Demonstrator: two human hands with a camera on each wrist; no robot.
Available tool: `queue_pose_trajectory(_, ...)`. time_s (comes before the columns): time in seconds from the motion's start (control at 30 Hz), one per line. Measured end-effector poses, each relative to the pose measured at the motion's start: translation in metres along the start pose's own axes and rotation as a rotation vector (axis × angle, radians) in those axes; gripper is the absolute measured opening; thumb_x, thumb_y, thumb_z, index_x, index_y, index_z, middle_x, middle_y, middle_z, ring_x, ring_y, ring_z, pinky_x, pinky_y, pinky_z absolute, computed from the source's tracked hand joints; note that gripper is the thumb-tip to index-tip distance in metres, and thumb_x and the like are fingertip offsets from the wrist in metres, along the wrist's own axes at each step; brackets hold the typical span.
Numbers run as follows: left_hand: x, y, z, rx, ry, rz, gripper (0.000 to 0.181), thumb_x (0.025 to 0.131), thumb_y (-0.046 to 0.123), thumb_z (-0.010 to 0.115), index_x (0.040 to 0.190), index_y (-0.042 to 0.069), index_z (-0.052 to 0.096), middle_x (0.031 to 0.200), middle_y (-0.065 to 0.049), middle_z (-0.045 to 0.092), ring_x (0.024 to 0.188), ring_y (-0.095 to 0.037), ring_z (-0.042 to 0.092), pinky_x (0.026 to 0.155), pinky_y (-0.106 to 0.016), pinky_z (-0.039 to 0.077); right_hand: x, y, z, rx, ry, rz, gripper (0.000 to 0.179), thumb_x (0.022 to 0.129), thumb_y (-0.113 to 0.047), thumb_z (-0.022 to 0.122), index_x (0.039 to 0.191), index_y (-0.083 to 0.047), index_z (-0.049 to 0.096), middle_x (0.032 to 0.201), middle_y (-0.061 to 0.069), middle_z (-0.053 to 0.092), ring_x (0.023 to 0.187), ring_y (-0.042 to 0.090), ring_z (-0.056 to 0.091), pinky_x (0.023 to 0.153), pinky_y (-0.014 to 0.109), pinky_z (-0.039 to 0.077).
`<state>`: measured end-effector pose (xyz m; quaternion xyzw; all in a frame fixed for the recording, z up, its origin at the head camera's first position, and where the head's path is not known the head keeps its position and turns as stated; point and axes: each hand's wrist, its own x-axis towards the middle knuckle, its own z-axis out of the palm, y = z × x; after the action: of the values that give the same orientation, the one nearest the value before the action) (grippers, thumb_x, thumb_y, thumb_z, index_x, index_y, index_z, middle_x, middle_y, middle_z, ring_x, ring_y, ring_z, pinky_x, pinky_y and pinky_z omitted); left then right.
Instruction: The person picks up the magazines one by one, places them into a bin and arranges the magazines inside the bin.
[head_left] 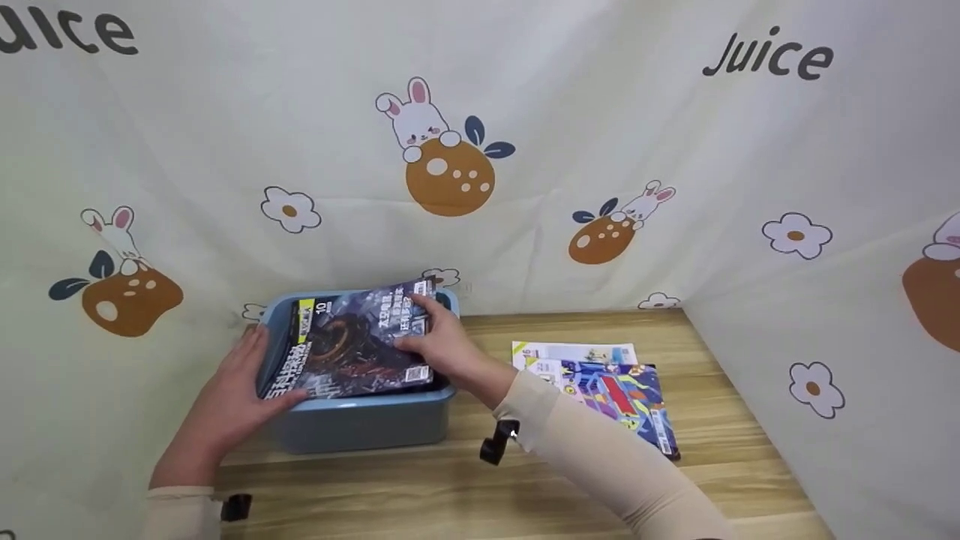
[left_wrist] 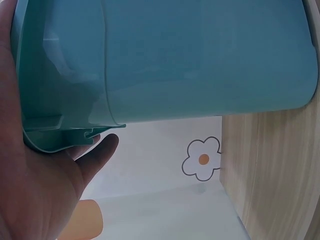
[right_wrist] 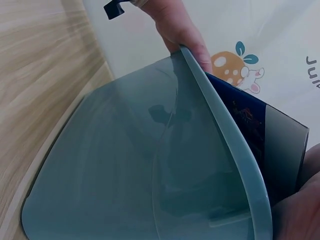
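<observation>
A blue plastic bin stands on the wooden table. My left hand holds its near left corner, with the thumb along the front rim and the fingers at the left side. In the left wrist view, that hand lies against the rim. A dark magazine with white lettering and a yellow strip lies slanted at the bin's mouth. My right hand grips its right edge, thumb and a finger on the cover. From the right wrist, the magazine pokes above the rim.
On the table to the right lie two magazines, a colourful blue one partly over a whiter one. A cloth wall printed with rabbits and oranges rises right behind the bin and along both sides. Wooden tabletop shows in front.
</observation>
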<state>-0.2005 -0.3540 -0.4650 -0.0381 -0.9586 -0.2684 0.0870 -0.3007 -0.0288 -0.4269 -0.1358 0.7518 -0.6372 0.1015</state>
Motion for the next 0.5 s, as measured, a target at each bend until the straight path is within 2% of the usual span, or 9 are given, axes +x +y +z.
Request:
queue_pose_trajectory(0.27, 0.0005, 0.0022, -0.0017, -0.003, 0.007, -0.011, 0.131, 0.089, 0.071, 0.082, 0.176, 0.000, 0.014, 0.182, -0.028, 0.010, 0.167, -0.054, 0.009, 0.120, -0.085, 0.022, 0.0017, -0.0045, 0.0035, -0.073, -0.019, 0.026, 0.091, 0.087, -0.002, 0.089, 0.166, -0.010, 0.047, 0.154, 0.020, 0.057, 0.122, 0.029, 0.066, 0.113, 0.040, 0.054)
queue_pose_trajectory(0.5, 0.0012, 0.0006, 0.0005, 0.004, 0.018, -0.007, 0.132, 0.089, 0.071, 0.082, 0.176, 0.000, 0.014, 0.182, -0.029, 0.010, 0.166, -0.055, 0.010, 0.118, -0.087, 0.023, 0.0036, -0.0015, 0.0034, -0.078, -0.039, 0.040, 0.089, 0.087, -0.003, 0.090, 0.165, -0.009, 0.046, 0.148, 0.018, 0.059, 0.114, 0.026, 0.068, 0.108, 0.040, 0.057)
